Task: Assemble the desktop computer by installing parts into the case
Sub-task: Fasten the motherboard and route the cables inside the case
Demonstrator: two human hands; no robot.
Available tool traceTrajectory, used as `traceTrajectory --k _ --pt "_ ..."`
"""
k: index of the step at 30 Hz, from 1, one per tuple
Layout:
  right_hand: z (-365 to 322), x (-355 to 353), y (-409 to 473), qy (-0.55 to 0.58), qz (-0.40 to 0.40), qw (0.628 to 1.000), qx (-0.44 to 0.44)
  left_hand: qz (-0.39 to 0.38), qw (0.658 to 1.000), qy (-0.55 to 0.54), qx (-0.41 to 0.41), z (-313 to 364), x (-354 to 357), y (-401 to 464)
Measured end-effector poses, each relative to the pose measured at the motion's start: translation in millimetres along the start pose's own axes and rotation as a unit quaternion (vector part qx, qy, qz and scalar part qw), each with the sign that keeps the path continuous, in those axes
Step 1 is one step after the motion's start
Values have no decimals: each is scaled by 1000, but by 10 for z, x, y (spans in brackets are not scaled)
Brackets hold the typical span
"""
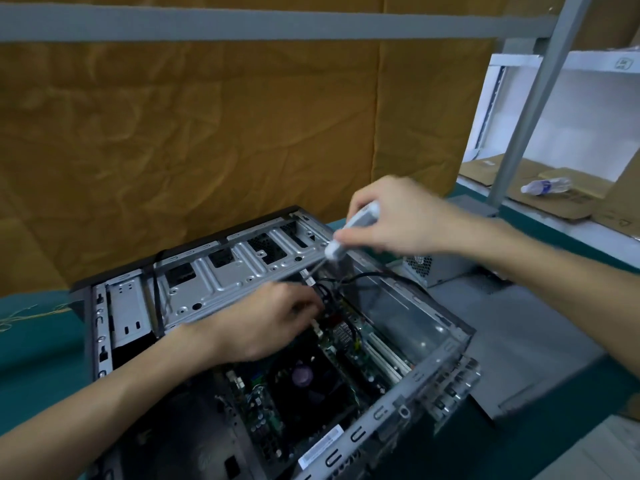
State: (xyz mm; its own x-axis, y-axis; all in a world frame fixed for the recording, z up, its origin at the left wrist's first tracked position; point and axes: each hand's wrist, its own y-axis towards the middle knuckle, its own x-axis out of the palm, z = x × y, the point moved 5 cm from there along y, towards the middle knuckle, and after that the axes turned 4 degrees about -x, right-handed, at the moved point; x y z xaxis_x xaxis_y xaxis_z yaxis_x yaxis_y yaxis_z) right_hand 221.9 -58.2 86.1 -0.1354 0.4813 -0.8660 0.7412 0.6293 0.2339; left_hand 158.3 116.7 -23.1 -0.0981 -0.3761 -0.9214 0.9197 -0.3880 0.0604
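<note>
A wall of brown cardboard (207,133) stands behind the green-topped desk (38,358), and on the desk the open computer case (436,372) lies on its side with its interior facing up, taking most of the lower view. Inside it, the motherboard (263,403) already sits on the floor of the case, with a dark fan (304,375) on it and a small finned heatsink (343,332) further back; the silver drive cage (221,278) spans the far end of the case, and its bays look unfilled. A grey power supply (436,268) lies outside the case on the desk, just beyond the case's far right corner, so by this view it is not yet installed. Black cables (363,277) arc loose over the board. The right hand (398,220) grasps a white-handled screwdriver (349,233), its shaft angled down into the case near the cage. The left hand (270,323) reaches into the case with fingers curled at the board's back edge, seemingly pinching something small, though what it holds cannot be made out. Judging from this, the work is roughly midway: the board is in, while the power supply, drives, cabling and closing of the case appear to remain. A plastic bottle (545,186) lies on a shelf at the right.
</note>
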Motion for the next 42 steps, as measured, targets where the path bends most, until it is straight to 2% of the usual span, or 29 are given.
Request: traceTrajectory --k 2,3,5,7,9,10,11,12,14,15,17,22,27,33,36,39,42 --pt "294 -290 -154 151 52 984 75 65 996 -60 -2 16 -156 31" --pt "490 -367 -268 251 70 958 122 86 993 -77 -7 10 -197 50" --pt "855 -328 -537 461 82 859 210 120 990 -70 -5 29 -219 118" --pt "1133 -142 -770 591 67 761 260 150 988 -40 9 107 -190 253" --pt "1271 68 -907 645 34 711 276 186 982 14 29 223 -176 432" --pt "1331 160 -934 646 23 711 275 196 979 42 34 272 -167 531" --pt "1404 243 -931 624 21 732 274 193 979 64 31 293 -145 631" --pt "1496 320 -908 573 28 773 272 179 980 80 19 288 -112 722" --pt "1694 477 -830 399 59 873 273 137 986 97 -11 206 -14 850" --pt "1813 559 -783 305 77 906 283 124 987 100 -20 152 36 881" --pt "2043 735 -698 159 97 934 306 116 988 100 -26 67 101 899" --pt "2281 1103 -511 9 62 949 308 120 988 94 -19 -4 133 922" --pt "2268 1193 -394 -31 90 952 290 119 988 101 -18 25 124 908" --pt "2247 1270 -324 -18 92 947 307 109 989 101 -23 93 100 883" --pt "2191 1203 -334 14 119 941 316 109 990 88 -33 86 99 892" --pt "1936 928 -280 74 166 935 304 169 985 6 -37 99 35 876" --pt "1469 513 -214 184 226 927 235 255 955 -147 -27 195 -56 808"
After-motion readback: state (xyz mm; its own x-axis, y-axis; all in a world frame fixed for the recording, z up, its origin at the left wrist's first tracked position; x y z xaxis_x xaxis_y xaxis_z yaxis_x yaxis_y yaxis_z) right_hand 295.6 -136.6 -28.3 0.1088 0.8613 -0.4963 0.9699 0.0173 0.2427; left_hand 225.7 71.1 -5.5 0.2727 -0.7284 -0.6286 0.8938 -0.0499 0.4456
